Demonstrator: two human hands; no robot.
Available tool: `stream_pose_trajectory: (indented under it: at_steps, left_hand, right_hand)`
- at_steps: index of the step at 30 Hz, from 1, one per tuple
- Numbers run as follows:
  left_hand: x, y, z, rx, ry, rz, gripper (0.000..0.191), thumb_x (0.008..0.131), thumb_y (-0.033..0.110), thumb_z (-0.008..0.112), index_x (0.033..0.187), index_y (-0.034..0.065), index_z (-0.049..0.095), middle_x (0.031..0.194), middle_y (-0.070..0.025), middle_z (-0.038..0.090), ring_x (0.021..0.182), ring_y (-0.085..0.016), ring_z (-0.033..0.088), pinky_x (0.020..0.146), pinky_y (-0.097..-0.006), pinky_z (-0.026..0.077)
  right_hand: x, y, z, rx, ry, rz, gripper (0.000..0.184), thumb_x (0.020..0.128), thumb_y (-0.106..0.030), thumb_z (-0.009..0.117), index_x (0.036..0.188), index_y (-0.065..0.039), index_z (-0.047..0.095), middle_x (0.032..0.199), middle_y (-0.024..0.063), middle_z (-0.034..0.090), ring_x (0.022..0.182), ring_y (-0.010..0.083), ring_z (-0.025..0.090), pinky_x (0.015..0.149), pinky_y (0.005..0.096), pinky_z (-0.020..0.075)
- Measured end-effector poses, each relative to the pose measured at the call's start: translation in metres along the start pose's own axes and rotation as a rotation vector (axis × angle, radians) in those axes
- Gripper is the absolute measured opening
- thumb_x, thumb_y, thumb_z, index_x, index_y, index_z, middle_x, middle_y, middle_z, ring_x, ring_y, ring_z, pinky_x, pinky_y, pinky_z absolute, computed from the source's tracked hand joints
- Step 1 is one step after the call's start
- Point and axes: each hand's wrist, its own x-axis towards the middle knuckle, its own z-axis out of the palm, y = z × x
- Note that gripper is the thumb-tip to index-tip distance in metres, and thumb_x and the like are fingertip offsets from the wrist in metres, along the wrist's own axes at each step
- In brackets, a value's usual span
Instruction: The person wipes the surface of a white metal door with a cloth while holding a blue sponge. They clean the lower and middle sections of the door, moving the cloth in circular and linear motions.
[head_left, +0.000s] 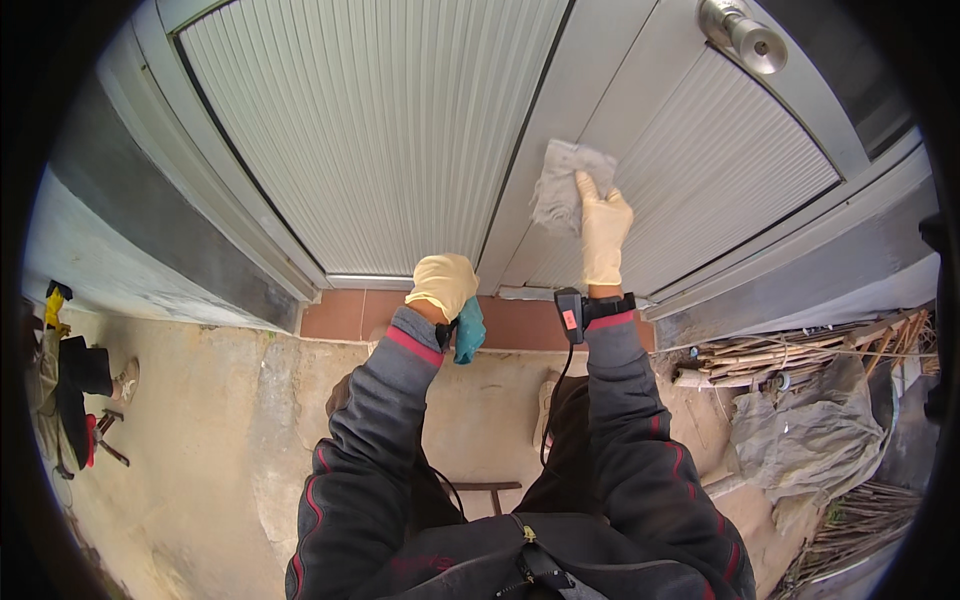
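My right hand (604, 229), in a cream glove, presses a folded grey cloth (561, 187) against the lower frame of a light metal door (630, 97) with ribbed panels. My left hand (444, 285), gloved alike, is closed at the door's foot, near the brown tiled sill (517, 322). From beneath it hangs a teal cloth (470, 334), which it appears to hold. A small black device is strapped to my right wrist, with a cable running down. The round metal door knob (757, 45) lies above and to the right of my right hand.
Bundled sticks (810, 349) and a crumpled grey sheet (810, 427) lie at the right. Dark-banded walls flank the doorway. At the far left is another person, partly in view, with a yellow glove (54, 307) and a red-topped stool (91, 439). Part of a wooden stool (487, 486) shows between my legs.
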Motion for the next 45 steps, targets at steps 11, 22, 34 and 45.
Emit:
stream_pose_trajectory:
  at_steps: [11, 22, 34, 45]
  left_hand:
    - [0.0, 0.013, -0.017, 0.05, -0.22, -0.077, 0.041, 0.086, 0.04, 0.057, 0.093, 0.0023, 0.071, 0.092, -0.0199, 0.069, 0.089, -0.037, 0.066, 0.076, -0.0433, 0.052]
    - [0.006, 0.012, -0.011, 0.096, -0.242, -0.112, 0.042, 0.086, 0.041, 0.054, 0.094, 0.0037, 0.072, 0.094, -0.0206, 0.068, 0.09, -0.038, 0.065, 0.079, -0.0429, 0.051]
    - [0.006, 0.015, -0.012, 0.096, -0.191, -0.085, 0.042, 0.086, 0.04, 0.053, 0.09, 0.0025, 0.071, 0.089, -0.021, 0.068, 0.087, -0.038, 0.066, 0.077, -0.0427, 0.051]
    - [0.006, 0.017, -0.015, 0.059, -0.197, -0.074, 0.035, 0.085, 0.034, 0.056, 0.086, 0.0035, 0.072, 0.086, -0.0185, 0.069, 0.084, -0.037, 0.067, 0.07, -0.0432, 0.051]
  right_hand:
    - [-0.022, 0.073, 0.049, -0.779, -0.362, 0.035, 0.061, 0.085, -0.058, 0.054, 0.097, -0.001, 0.068, 0.092, 0.0234, 0.067, 0.093, 0.0391, 0.063, 0.08, 0.0444, 0.0499]
    - [0.003, 0.069, 0.035, -0.829, -0.464, 0.247, 0.037, 0.075, -0.038, 0.07, 0.095, -0.007, 0.073, 0.1, 0.0161, 0.069, 0.095, 0.0328, 0.065, 0.08, 0.0397, 0.0504]
    - [0.028, 0.079, 0.003, -0.796, -0.444, 0.246, 0.031, 0.076, -0.03, 0.071, 0.096, -0.006, 0.072, 0.099, 0.016, 0.069, 0.092, 0.0323, 0.066, 0.079, 0.0383, 0.0511]
    - [-0.002, 0.217, 0.046, -1.124, -0.552, 0.3, 0.024, 0.084, -0.021, 0.058, 0.099, -0.01, 0.073, 0.106, 0.0135, 0.068, 0.102, 0.0314, 0.064, 0.083, 0.0397, 0.0511]
